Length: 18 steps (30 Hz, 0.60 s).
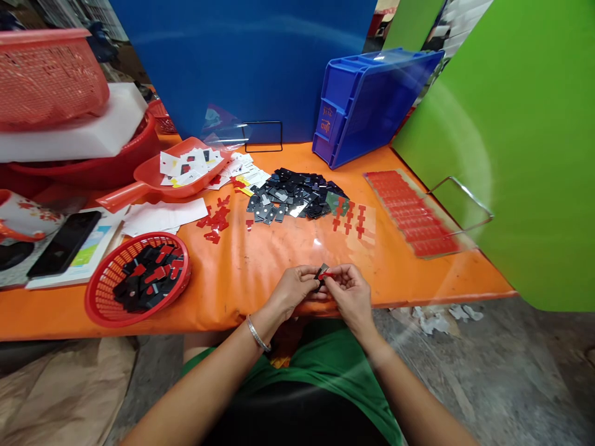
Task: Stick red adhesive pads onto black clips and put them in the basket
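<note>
Worked at the worktop (232, 272)'s front edge, with bare room ahead to the black pile (297, 195) and leftward to the red basket (100, 310) by that edge. Pinched the black piece (320, 279) narrowly in the left hand (295, 288), the red tab (328, 274) against it in the right hand (351, 294), between both sets of fingertips.

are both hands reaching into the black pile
No, the left hand holds a dark piece with the right hand beside it, both apart from the black pile.
</note>
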Each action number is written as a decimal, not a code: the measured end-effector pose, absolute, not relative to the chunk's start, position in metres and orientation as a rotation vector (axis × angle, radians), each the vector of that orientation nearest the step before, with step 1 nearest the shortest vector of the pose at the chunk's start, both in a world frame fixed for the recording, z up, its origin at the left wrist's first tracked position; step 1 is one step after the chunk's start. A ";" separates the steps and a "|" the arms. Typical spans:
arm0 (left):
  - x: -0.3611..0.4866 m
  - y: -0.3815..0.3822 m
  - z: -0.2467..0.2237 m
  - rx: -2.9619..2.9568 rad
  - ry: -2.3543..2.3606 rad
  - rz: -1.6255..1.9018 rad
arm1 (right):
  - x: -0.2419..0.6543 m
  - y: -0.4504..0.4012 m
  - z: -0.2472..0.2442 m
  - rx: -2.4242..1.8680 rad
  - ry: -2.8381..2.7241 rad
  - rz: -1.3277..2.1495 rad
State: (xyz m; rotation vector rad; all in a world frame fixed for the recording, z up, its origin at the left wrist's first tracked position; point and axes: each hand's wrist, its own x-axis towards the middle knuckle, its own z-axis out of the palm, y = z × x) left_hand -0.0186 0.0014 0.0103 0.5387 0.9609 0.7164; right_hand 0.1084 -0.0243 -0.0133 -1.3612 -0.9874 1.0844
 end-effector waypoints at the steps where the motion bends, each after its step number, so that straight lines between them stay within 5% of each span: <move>1: -0.019 0.002 0.010 0.538 0.960 0.717 | 0.108 -0.024 -0.013 -1.362 -0.989 1.083; 18: -0.006 -0.004 0.010 0.549 1.040 0.870 | 0.105 -0.033 -0.016 -1.414 -1.227 0.751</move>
